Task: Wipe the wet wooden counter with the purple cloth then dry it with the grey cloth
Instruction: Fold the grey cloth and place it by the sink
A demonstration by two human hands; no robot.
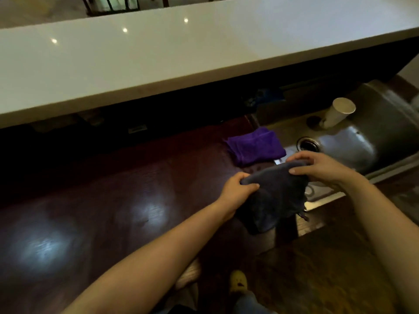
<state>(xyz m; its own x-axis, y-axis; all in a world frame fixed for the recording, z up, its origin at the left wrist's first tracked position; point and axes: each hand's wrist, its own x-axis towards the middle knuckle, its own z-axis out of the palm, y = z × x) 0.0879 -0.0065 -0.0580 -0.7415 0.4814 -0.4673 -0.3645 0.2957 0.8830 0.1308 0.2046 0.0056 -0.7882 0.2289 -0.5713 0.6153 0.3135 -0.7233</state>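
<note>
Grey cloth (274,196) is hanging in the air above the right end of the dark wooden surface (102,200), just at the near-left corner of the steel sink (367,141). Both hands are holding it by its upper edge. The left hand (238,189) is pinching the left part of that edge, thumb on the near side and fingers curled round the far side. The right hand (324,166) is closing its fingers over the right part. This two-point hold appears intended to shake out or refold the cloth into a usable pad before it goes onto the wood; that is a judgement.

The cloth is looking dark slate, soft and thick, drooping in loose folds, with a frayed or tagged corner dangling at lower right.

Purple cloth (256,148) is lying folded on the far right of the surface, beside the sink rim and apart from both hands, which suggests the wiping stage is finished and the drying stage is starting.

The wood is showing broad, smeared light reflections to the left, consistent with a damp film, though this cannot be confirmed. A white cup (339,112) is lying tilted inside the sink.
</note>
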